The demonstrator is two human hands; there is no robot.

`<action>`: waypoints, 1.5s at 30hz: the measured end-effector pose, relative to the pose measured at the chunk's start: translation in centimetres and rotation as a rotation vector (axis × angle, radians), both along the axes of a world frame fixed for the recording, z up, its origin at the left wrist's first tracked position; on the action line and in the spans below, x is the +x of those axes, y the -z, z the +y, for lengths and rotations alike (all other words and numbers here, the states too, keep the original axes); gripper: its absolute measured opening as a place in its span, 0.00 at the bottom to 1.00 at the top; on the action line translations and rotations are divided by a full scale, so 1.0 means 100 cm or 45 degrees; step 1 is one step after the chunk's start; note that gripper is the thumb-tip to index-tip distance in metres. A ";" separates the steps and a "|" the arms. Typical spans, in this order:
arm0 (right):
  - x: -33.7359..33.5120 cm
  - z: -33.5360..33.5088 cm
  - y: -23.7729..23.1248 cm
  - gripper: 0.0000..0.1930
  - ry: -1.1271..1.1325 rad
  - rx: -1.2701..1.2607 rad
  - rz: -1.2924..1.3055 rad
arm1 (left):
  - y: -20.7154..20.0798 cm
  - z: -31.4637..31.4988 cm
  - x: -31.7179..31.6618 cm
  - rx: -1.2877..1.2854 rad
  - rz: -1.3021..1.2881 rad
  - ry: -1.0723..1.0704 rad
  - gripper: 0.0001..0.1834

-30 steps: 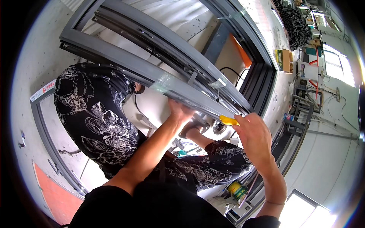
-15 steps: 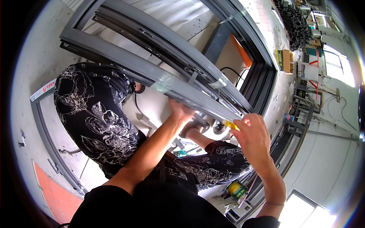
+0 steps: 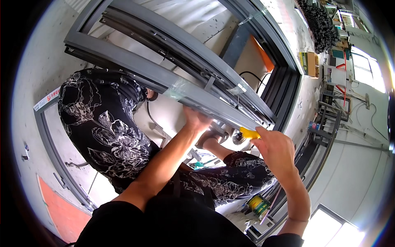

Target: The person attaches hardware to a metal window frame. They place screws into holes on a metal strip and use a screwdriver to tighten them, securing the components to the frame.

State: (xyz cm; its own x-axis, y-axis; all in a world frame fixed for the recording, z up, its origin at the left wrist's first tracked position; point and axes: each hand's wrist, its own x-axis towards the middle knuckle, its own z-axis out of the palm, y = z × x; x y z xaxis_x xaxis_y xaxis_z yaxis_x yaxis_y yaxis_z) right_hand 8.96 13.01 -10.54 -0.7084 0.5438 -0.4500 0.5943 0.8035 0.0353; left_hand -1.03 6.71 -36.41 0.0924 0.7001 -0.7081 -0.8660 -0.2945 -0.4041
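Note:
A grey metal window frame point(image 3: 135, 51) slants across my lap from upper left to lower right, its nearest bar wrapped at one spot with clear tape point(image 3: 177, 89). My left hand point(image 3: 197, 118) is against the underside of this bar, its fingers hidden by the bar and by glare. Closed around a small yellow tool point(image 3: 249, 133), my right hand point(image 3: 276, 149) is by the bar's lower right end. The yellow tool lies at the bar's near edge; its kind and tip cannot be made out.
Below the bar are my foot point(image 3: 211, 142) and a round shiny metal part point(image 3: 237, 136). Another grey frame point(image 3: 53, 144) rests at left. Wound yellow-green reels point(image 3: 258, 204) sit at lower right. A cardboard box point(image 3: 310, 65) and a metal rack point(image 3: 325, 136) are farther right.
My right hand has turned and shifted slightly down from the bar's end, and more of the yellow tool shows. My left hand has stayed in place.

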 end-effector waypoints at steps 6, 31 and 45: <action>0.003 0.008 0.008 0.17 0.024 0.081 0.157 | -0.015 0.002 -0.006 -0.088 -0.058 0.003 0.33; 0.009 0.000 0.013 0.24 0.356 -0.102 0.289 | -0.009 0.000 -0.003 -0.029 -0.049 -0.031 0.34; 0.000 -0.001 0.006 0.18 0.005 0.186 0.204 | -0.003 -0.001 0.000 -0.009 0.011 -0.016 0.36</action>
